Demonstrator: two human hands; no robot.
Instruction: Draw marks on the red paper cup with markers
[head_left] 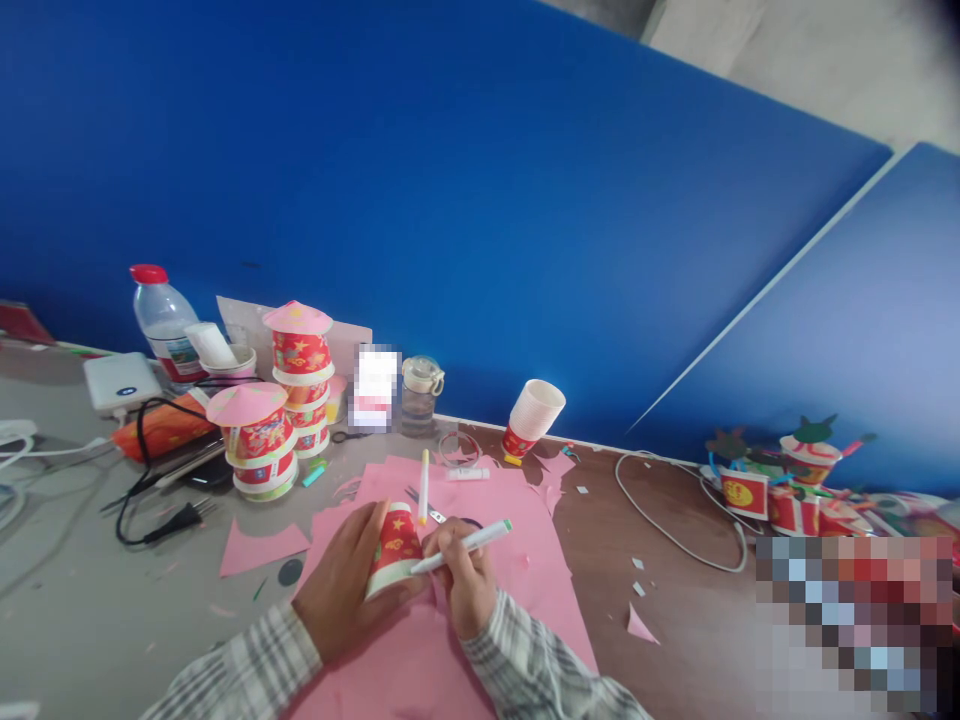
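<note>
My left hand point(346, 580) is wrapped around a red and white paper cup point(397, 540) with a gold star, lying tilted above the pink paper point(525, 590). Pinched in my right hand point(461, 580) is a white marker point(480, 537) with a green end; its other end meets the cup near the white band. Just beyond the cup lies a second marker point(424, 485), white with yellow ends. A pair of scissors point(435, 515) shows in part behind my right hand. A white glue stick or marker point(468, 474) rests farther back on the paper.
Stacked cup towers with pink cone roofs point(300, 345) stand at left, near a bottle point(166, 320) and a black plug point(180, 522). Behind are a lit phone point(375, 385), a glass jar point(422, 400) and stacked cups point(534, 415). Decorated cups point(795, 505) and a cable point(675, 540) are at right.
</note>
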